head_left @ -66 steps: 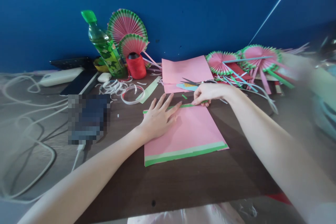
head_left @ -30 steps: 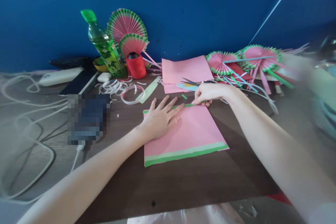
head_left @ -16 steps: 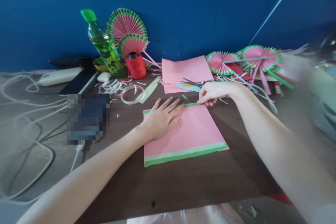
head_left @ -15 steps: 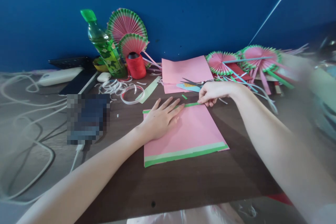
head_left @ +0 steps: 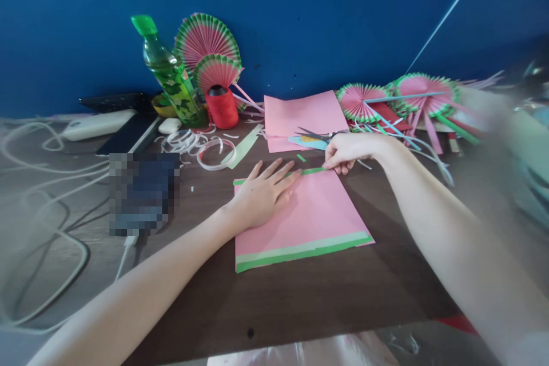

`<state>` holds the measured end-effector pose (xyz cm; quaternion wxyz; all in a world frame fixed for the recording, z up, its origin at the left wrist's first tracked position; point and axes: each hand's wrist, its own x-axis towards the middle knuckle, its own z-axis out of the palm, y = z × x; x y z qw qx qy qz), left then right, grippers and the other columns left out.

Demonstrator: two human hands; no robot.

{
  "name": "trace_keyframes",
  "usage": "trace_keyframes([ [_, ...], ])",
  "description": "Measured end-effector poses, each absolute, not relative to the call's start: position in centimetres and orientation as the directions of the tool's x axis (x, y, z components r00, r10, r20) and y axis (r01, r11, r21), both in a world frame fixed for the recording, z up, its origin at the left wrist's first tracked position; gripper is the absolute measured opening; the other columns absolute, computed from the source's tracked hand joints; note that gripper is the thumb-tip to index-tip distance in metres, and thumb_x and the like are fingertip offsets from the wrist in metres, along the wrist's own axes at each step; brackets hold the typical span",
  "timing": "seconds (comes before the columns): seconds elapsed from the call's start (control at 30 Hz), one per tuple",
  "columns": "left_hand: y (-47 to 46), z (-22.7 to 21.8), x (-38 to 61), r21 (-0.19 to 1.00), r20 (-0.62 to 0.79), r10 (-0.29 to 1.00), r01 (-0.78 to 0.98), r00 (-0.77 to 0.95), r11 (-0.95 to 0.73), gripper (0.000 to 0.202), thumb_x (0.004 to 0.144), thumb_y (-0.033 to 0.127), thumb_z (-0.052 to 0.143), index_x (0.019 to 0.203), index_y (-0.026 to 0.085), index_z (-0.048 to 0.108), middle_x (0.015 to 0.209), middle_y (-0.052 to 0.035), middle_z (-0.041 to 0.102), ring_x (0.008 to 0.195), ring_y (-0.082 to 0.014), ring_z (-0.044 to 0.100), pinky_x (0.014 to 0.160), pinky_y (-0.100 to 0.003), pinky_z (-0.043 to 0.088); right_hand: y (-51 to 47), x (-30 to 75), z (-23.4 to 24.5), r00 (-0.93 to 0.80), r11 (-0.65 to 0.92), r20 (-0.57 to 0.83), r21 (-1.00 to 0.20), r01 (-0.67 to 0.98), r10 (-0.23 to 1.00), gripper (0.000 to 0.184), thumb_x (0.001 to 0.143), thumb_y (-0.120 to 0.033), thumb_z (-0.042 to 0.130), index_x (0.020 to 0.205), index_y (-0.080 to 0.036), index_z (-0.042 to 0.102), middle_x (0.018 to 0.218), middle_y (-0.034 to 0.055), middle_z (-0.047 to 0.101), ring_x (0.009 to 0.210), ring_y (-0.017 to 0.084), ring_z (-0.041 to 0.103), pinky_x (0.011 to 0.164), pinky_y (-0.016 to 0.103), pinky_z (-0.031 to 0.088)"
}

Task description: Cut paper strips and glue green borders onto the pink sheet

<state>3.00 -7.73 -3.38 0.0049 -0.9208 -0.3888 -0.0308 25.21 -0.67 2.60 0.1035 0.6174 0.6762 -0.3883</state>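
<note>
A pink sheet of paper [head_left: 300,217] lies flat on the brown table, with a pale green and a darker green strip along its near edge. Along its far edge runs a narrow green paper strip [head_left: 313,171]. My left hand [head_left: 263,194] rests flat on the sheet's left part, fingers spread across that far strip. At the far right corner, my right hand [head_left: 341,154] pinches the end of the green strip between thumb and fingers. Scissors [head_left: 315,134] lie just beyond my right hand, their handles partly hidden by it. A small green scrap [head_left: 301,158] sits past the sheet.
More pink paper [head_left: 302,111] lies behind. Folded pink and green paper fans [head_left: 208,40] lean on the blue wall beside a green bottle [head_left: 171,74] and a red thread spool [head_left: 222,108]. A tape roll [head_left: 217,154], a blurred-out device [head_left: 143,194] and white cables are left.
</note>
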Motion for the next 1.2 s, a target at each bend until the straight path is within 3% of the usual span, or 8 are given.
trace_keyframes([
  [0.3, -7.7, -3.4, 3.0, 0.016, 0.047, 0.718, 0.718, 0.695, -0.696, 0.049, 0.093, 0.032, 0.025, 0.141, 0.022, 0.028, 0.149, -0.0029, 0.024, 0.138, -0.0225, 0.018, 0.110, -0.050, 0.018, -0.6, 25.0, 2.5, -0.191, -0.087, -0.632, -0.381, 0.921, 0.751, 0.017, 0.073, -0.021, 0.066, 0.060, -0.013, 0.059, 0.052, -0.0004, 0.058, 0.047, 0.007, 0.054, 0.051, 0.018, 0.046],
  [0.5, -7.7, -3.2, 3.1, 0.023, 0.032, 0.724, 0.723, 0.690, -0.690, 0.048, 0.093, 0.033, 0.025, 0.141, 0.024, 0.027, 0.149, -0.0031, 0.024, 0.138, -0.0225, 0.017, 0.110, -0.054, 0.013, -0.7, 25.1, 2.8, -0.136, -0.074, -0.630, -0.296, 0.952, 0.765, 0.027, 0.073, -0.029, 0.066, 0.054, -0.014, 0.054, 0.050, 0.0002, 0.057, 0.044, 0.007, 0.052, 0.048, 0.020, 0.044],
  [0.97, -7.6, -3.3, 3.1, 0.012, 0.029, 0.721, 0.721, 0.693, -0.693, 0.049, 0.093, 0.032, 0.025, 0.141, 0.024, 0.027, 0.149, -0.0030, 0.023, 0.138, -0.0232, 0.018, 0.108, -0.057, 0.016, -0.1, 26.3, 2.2, -0.122, -0.146, -0.654, -0.340, 0.929, 0.746, 0.022, 0.072, -0.026, 0.068, 0.057, -0.013, 0.057, 0.051, 0.0005, 0.059, 0.043, 0.007, 0.054, 0.044, 0.018, 0.042],
  [1.2, -7.6, -3.3, 3.1, 0.004, 0.032, 0.722, 0.722, 0.692, -0.692, 0.049, 0.093, 0.031, 0.025, 0.141, 0.024, 0.026, 0.149, -0.0028, 0.022, 0.138, -0.0232, 0.018, 0.108, -0.056, 0.017, -0.2, 26.5, 2.5, -0.114, -0.167, -0.646, -0.357, 0.919, 0.755, 0.022, 0.073, -0.017, 0.065, 0.054, -0.013, 0.056, 0.049, 0.0005, 0.058, 0.042, 0.006, 0.053, 0.044, 0.018, 0.042],
])
